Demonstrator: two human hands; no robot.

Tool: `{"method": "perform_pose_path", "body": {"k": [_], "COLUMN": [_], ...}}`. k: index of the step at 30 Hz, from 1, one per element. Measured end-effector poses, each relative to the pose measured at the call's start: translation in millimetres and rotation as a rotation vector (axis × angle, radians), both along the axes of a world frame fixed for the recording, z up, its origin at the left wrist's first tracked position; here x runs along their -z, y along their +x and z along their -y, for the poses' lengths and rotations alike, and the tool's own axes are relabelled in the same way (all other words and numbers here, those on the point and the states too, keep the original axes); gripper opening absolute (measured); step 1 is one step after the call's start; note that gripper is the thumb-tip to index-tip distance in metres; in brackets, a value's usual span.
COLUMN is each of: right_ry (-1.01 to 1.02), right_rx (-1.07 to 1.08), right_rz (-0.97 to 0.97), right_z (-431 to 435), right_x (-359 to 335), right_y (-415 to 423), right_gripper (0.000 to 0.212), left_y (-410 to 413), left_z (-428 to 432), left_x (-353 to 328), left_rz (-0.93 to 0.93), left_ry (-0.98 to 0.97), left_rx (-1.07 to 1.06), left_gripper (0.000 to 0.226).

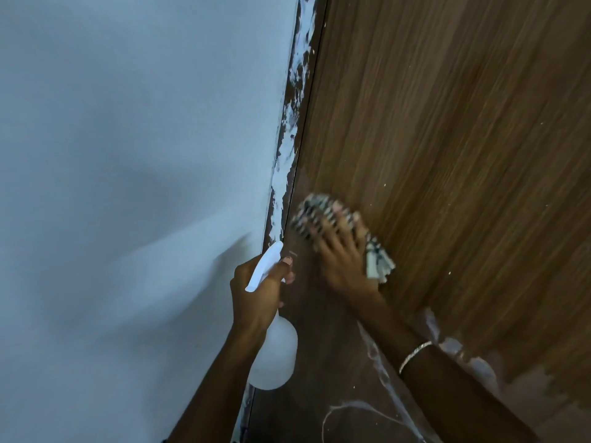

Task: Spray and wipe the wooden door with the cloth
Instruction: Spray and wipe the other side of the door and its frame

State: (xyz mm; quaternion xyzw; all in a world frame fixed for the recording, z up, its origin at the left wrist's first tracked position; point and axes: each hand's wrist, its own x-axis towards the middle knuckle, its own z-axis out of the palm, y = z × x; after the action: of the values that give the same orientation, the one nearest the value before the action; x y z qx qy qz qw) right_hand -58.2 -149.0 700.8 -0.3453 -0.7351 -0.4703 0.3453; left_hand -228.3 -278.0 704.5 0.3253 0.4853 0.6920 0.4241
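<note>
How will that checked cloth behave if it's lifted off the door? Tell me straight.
Probably floppy: the cloth bunches under the right hand and a loose end hangs beside it. Likely light, since flat fingers alone pin it to the door. It should slide easily on that smooth surface.

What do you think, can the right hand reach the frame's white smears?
Probably yes. The right hand presses the cloth on the door just beside those smears, with nothing between; the bottle is lower.
</note>
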Motion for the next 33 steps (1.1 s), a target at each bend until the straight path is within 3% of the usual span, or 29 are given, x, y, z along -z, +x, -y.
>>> {"method": "perform_pose_path", "body": {"k": [2,3,9,14,16,20,23,27,30,33], "right_ry": [-0.119,-0.153,-0.043,0.045,0.025,-0.097,-0.147,-0.065,0.022,0.119], "right_rx": [-0.01,-0.014,-0.033,0.027,0.046,-0.012,-0.051,0.002,-0.018,0.011], "right_rz": [0.239,0.232,0.039,-0.155,-0.122,0.128,0.147,0.108,-0.138,-0.273], "right_z": [11.7,12.1,-5.0,-17.5,-20.0,-19.5,-14.7,-18.5,-27.0,-32.3], "right_x": [50.0,56.2,-34.4,-101.6,-82.0,22.2,51.0,4.8,-68.4,-114.2], "right_y": [-1.1,2.2,-25.9,-61.3,-64.5,-46.8,-38.6,-51.3,-74.3,-91.4], "right_gripper": [0.082,0.082,0.058,0.056,0.061,0.063,0.059,0.058,0.056,0.054], "left_y": [-4.9,-8.0,-22.5,-28.2,-29.7,-36.5,-43.0,-49.7,-52.7,-54.7], "left_z": [-1.8,-0.6,-11.8,-16.4,-14.0,-15.5,-18.4,-18.1,-17.1,-20.8], "left_x": [-1.0,-1.7,7.3,10.9,7.9,9.3,10.6,8.1,6.2,9.9], "left_rz": [-0.043,-0.055,-0.143,-0.084,-0.103,-0.19,-0.196,-0.224,-0.19,-0.149], "left_ry": [0.003,-0.001,-0.011,-0.079,-0.036,0.024,0.012,0.044,0.022,-0.012], "left_rx": [-0.015,-0.013,-0.051,-0.038,-0.045,-0.043,-0.053,-0.044,-0.055,-0.062], "left_gripper": [0.007,0.007,0.016,0.009,0.006,0.011,0.025,0.013,0.023,0.012]}}
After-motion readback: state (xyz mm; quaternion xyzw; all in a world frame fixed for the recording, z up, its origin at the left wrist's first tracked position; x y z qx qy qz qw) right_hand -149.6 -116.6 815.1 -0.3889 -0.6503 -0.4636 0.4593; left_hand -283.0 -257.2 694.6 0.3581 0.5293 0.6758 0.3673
